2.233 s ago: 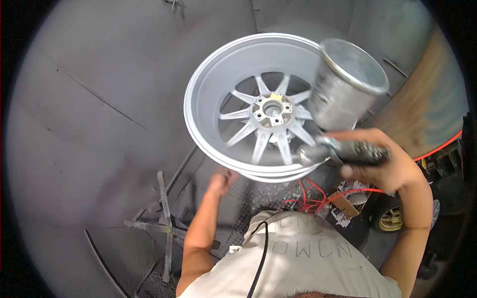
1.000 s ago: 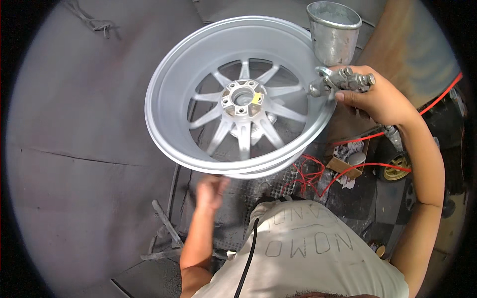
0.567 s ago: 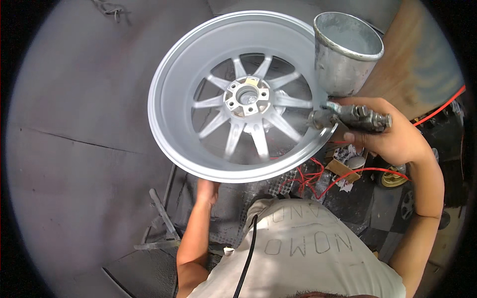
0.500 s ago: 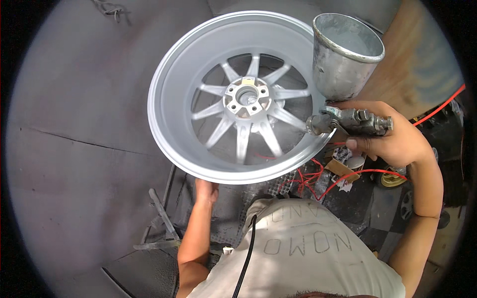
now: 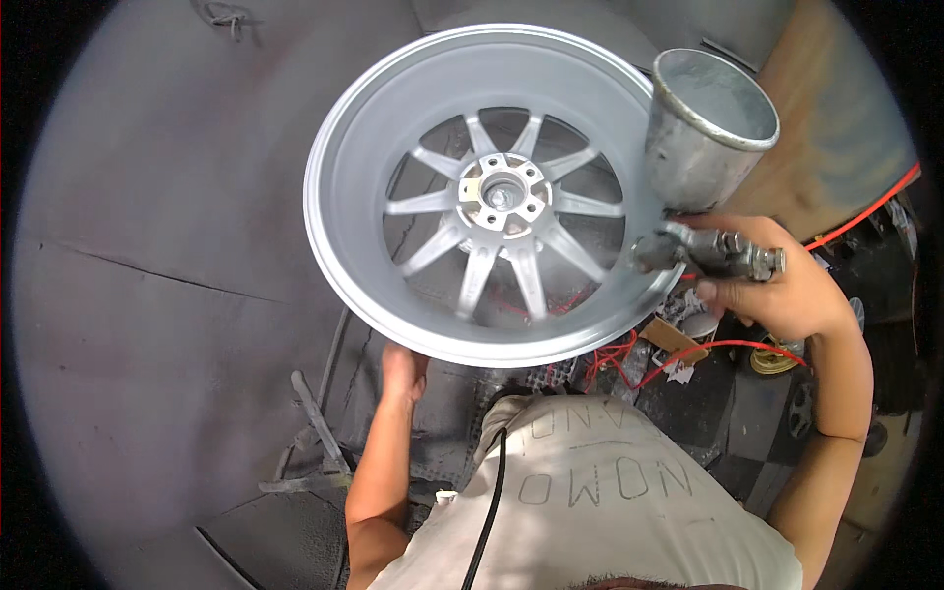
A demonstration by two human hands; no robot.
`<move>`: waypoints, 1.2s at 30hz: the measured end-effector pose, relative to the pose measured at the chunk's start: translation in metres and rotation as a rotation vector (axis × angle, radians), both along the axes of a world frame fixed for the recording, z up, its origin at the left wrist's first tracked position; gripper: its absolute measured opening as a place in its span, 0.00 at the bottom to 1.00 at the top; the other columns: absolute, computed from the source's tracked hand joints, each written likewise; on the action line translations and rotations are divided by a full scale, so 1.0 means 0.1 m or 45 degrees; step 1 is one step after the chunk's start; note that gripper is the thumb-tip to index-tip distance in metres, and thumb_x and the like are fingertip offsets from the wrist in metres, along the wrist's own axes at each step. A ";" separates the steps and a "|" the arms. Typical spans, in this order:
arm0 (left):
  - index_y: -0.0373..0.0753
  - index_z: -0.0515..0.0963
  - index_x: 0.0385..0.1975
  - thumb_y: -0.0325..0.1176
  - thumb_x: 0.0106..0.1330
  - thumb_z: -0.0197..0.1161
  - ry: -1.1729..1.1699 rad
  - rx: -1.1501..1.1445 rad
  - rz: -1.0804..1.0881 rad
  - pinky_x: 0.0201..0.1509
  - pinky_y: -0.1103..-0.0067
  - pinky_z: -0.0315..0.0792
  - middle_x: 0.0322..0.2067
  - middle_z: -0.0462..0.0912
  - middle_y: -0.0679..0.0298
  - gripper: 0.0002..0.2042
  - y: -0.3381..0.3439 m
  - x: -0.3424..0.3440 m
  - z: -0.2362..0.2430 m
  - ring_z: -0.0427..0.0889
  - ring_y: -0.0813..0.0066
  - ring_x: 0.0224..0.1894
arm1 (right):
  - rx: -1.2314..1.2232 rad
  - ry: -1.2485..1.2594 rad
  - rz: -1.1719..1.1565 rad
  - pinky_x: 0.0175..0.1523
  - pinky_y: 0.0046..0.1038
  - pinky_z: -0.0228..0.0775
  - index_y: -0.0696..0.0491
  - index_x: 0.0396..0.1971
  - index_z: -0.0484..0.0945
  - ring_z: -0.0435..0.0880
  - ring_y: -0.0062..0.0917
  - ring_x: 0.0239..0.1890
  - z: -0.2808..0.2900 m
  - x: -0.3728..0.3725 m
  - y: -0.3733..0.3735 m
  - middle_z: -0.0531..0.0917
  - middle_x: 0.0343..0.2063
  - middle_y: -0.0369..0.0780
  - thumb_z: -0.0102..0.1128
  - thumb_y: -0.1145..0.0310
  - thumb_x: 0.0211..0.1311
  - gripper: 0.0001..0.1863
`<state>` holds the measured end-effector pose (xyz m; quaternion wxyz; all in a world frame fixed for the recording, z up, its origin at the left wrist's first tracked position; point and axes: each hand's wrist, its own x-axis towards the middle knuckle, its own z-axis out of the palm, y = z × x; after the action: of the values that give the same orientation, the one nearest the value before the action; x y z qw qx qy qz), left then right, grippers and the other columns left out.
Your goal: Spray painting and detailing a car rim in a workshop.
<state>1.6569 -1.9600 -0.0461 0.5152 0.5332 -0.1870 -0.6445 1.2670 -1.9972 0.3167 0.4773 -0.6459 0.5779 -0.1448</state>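
A silver multi-spoke car wheel rim (image 5: 344, 285) fills the upper middle, its hollow inner side and bolt-hole hub facing me. Against its lower edge, my left hand (image 5: 403, 374) is partly covered by the rim; its fingers are hidden. At the wheel's right side, my right hand (image 5: 787, 285) is closed around a metal spray gun (image 5: 728, 252). The gun's nozzle end overlaps the rim's right edge in view and is a little blurred. A grey metal paint cup (image 5: 703, 162), open at the top, stands tilted on the gun.
A red air hose (image 5: 733, 343) curves below my right hand and tangles on the floor. Near it lie an open cardboard box (image 5: 674, 336) and a round yellowish object (image 5: 774, 358). A metal stand leg (image 5: 320, 418) is at lower left. Grey sheeting (image 5: 167, 226) covers the left side.
The wheel's spokes and hub have turned, and the wheel sits slightly farther right in view. My right hand and the spray gun have shifted right and slightly down. My left hand stays below the rim.
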 end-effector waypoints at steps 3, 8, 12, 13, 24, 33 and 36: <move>0.31 0.73 0.55 0.36 0.76 0.53 0.097 0.330 -0.009 0.60 0.70 0.77 0.49 0.81 0.57 0.16 0.11 -0.22 0.20 0.82 0.63 0.52 | -0.028 -0.048 0.135 0.49 0.26 0.76 0.59 0.61 0.76 0.82 0.21 0.40 0.05 0.20 0.10 0.87 0.41 0.41 0.66 0.74 0.61 0.26; 0.33 0.70 0.57 0.22 0.66 0.49 0.204 0.334 -0.440 0.57 0.69 0.79 0.53 0.78 0.56 0.19 0.66 -0.98 0.26 0.79 0.65 0.55 | -0.253 -0.219 0.031 0.32 0.21 0.71 0.53 0.60 0.78 0.75 0.13 0.26 0.02 0.68 -0.29 0.81 0.26 0.31 0.67 0.70 0.66 0.23; 0.32 0.71 0.55 0.21 0.61 0.50 0.262 0.394 -0.473 0.57 0.70 0.78 0.53 0.78 0.57 0.20 0.62 -0.58 0.06 0.79 0.65 0.54 | -0.526 -0.102 0.020 0.29 0.21 0.66 0.54 0.47 0.81 0.74 0.13 0.23 -0.05 0.81 -0.61 0.77 0.21 0.30 0.63 0.67 0.68 0.12; 0.32 0.71 0.55 0.20 0.60 0.51 0.260 0.389 -0.454 0.58 0.70 0.77 0.53 0.78 0.57 0.21 0.53 -0.35 -0.02 0.78 0.65 0.55 | -0.501 0.082 -0.019 0.31 0.22 0.67 0.55 0.47 0.81 0.74 0.14 0.24 -0.05 0.80 -0.69 0.77 0.22 0.32 0.63 0.67 0.68 0.12; 0.28 0.68 0.58 0.20 0.62 0.51 0.355 0.108 -0.117 0.61 0.70 0.76 0.56 0.75 0.53 0.22 0.36 0.19 0.04 0.76 0.64 0.58 | -0.088 0.383 -0.129 0.32 0.21 0.71 0.57 0.58 0.77 0.77 0.14 0.25 0.14 0.61 -0.07 0.81 0.29 0.33 0.65 0.70 0.67 0.21; 0.28 0.56 0.71 0.18 0.60 0.52 0.259 0.208 -0.875 0.60 0.74 0.74 0.65 0.72 0.54 0.34 1.19 -0.53 -0.29 0.74 0.62 0.65 | -0.079 -0.134 0.147 0.20 0.19 0.66 0.52 0.59 0.79 0.77 0.14 0.20 0.05 1.00 0.48 0.81 0.23 0.33 0.67 0.66 0.65 0.23; 0.30 0.74 0.50 0.17 0.56 0.49 0.288 0.262 -0.492 0.51 0.75 0.78 0.45 0.81 0.58 0.20 0.89 -0.09 -0.33 0.81 0.67 0.49 | -0.261 -0.147 0.106 0.22 0.18 0.65 0.52 0.61 0.78 0.77 0.13 0.22 0.03 1.22 0.30 0.79 0.22 0.31 0.67 0.63 0.66 0.24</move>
<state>1.6477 -1.8712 -0.0794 0.3431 0.4616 -0.1600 -0.8023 1.3888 -1.9668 0.3198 0.4468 -0.7054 0.5044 -0.2202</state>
